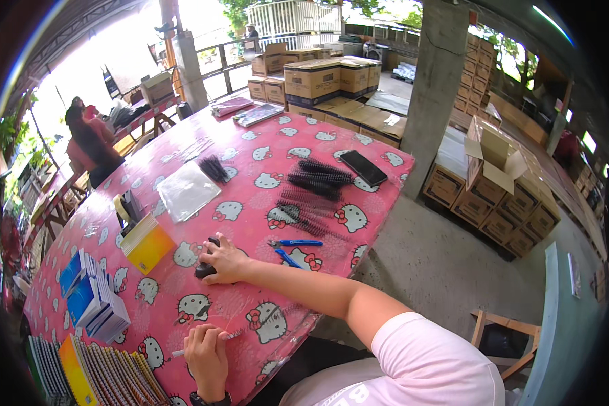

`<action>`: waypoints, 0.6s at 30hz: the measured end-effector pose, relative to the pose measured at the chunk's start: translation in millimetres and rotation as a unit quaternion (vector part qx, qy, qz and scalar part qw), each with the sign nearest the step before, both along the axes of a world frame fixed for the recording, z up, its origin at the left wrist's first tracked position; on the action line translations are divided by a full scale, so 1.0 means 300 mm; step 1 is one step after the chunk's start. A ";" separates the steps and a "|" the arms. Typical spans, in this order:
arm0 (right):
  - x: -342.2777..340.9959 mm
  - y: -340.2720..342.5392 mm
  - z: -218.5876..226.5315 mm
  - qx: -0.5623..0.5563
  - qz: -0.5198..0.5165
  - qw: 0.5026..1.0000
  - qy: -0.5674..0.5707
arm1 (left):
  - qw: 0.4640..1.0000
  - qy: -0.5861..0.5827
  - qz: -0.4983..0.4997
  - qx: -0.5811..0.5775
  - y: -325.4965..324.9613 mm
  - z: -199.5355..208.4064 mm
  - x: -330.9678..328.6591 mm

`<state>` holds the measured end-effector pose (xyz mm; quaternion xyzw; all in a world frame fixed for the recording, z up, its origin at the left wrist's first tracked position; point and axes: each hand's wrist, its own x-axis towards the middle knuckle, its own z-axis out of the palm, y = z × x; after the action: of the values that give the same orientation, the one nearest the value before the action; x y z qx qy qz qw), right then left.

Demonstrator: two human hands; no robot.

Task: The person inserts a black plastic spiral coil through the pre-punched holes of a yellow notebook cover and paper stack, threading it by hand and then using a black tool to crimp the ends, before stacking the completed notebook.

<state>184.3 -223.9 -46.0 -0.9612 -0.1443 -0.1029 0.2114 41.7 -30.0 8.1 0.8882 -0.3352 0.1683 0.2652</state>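
Near the table's front edge, my left hand [206, 355], with a dark watch at the wrist, is closed with curled fingers. A thin pale stick-like thing [178, 352] pokes out at its left, and a thin wire coil [234, 333] shows at its right. My right hand [224, 262] reaches across and grips a small black rounded object [206, 270], mostly covered by the fingers. Right of that hand lie blue-handled pliers [298, 243]. Farther back is a pile of black spiral binding coils [318, 179]. Yellow-covered notebooks [149, 245] lie left of my right hand.
Spiral notebooks [115, 369] and blue-white booklets [95, 298] stack at the left. A tape dispenser [126, 211], clear plastic sheets [188, 193], short black coils [213, 169] and a phone [363, 168] lie farther back. Cartons [501, 196] stand beyond the pink table [250, 203]. Another person [91, 145] sits far left.
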 end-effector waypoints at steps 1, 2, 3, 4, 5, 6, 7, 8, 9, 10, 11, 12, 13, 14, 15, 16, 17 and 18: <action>0.003 0.005 -0.005 -0.002 -0.002 1.000 -0.016 | 1.000 -0.011 -0.003 -0.010 -0.005 0.008 0.002; 0.005 0.007 -0.012 -0.005 -0.004 1.000 -0.031 | 1.000 -0.023 -0.006 -0.021 -0.014 0.014 -0.002; 0.003 0.001 -0.021 -0.008 -0.007 0.999 -0.045 | 0.999 -0.035 -0.009 -0.032 -0.027 0.020 -0.012; 0.003 0.008 -0.007 0.012 0.007 0.999 -0.035 | 0.998 -0.055 -0.006 -0.038 -0.019 0.042 -0.014; -0.006 0.003 0.001 0.031 0.021 0.999 -0.024 | 0.999 -0.050 -0.007 -0.016 -0.009 0.034 -0.006; -0.019 -0.004 0.008 0.049 0.036 0.998 -0.012 | 0.999 -0.045 -0.007 0.006 -0.001 0.004 0.009; -0.026 0.007 -0.005 0.068 0.033 0.996 -0.048 | 0.999 -0.038 -0.002 0.032 0.017 -0.007 0.015; -0.040 0.008 0.004 0.077 0.041 0.996 -0.032 | 0.999 -0.026 -0.006 0.023 0.017 0.002 0.015; -0.054 0.009 0.014 0.086 0.049 0.995 -0.015 | 1.000 -0.014 -0.009 0.015 0.013 0.014 0.007; -0.068 0.001 0.028 0.092 0.056 0.994 0.000 | 1.000 -0.003 -0.015 0.004 0.004 0.025 0.001; -0.080 0.001 0.043 0.085 0.075 0.994 0.004 | 1.000 -0.018 -0.012 0.000 0.004 0.031 -0.003; -0.094 0.005 0.057 0.145 0.106 0.982 0.055 | 0.999 -0.032 -0.008 -0.004 0.011 0.034 -0.008; -0.119 -0.012 0.066 0.199 0.132 0.965 0.108 | 0.999 -0.043 -0.008 -0.012 0.002 0.028 -0.015; -0.142 -0.018 0.082 0.252 0.159 0.941 0.160 | 0.999 -0.032 -0.010 0.004 0.004 0.024 -0.014; -0.148 -0.012 0.088 0.254 0.173 0.938 0.162 | 1.000 -0.021 -0.011 0.021 0.016 0.022 -0.006; -0.163 -0.020 0.084 0.262 0.187 0.929 0.185 | 0.999 -0.006 -0.013 0.036 0.022 0.014 -0.001; -0.176 -0.027 0.081 0.269 0.200 0.919 0.207 | 0.998 -0.022 -0.003 0.054 0.024 0.007 0.004; -0.188 -0.033 0.080 0.276 0.214 0.908 0.229 | 0.997 -0.039 0.008 0.072 0.026 0.003 0.009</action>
<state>127.9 -233.8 -21.9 -0.8075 -0.2601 0.1326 0.5126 44.3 -22.1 9.0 0.9005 -0.3491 0.1803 0.1862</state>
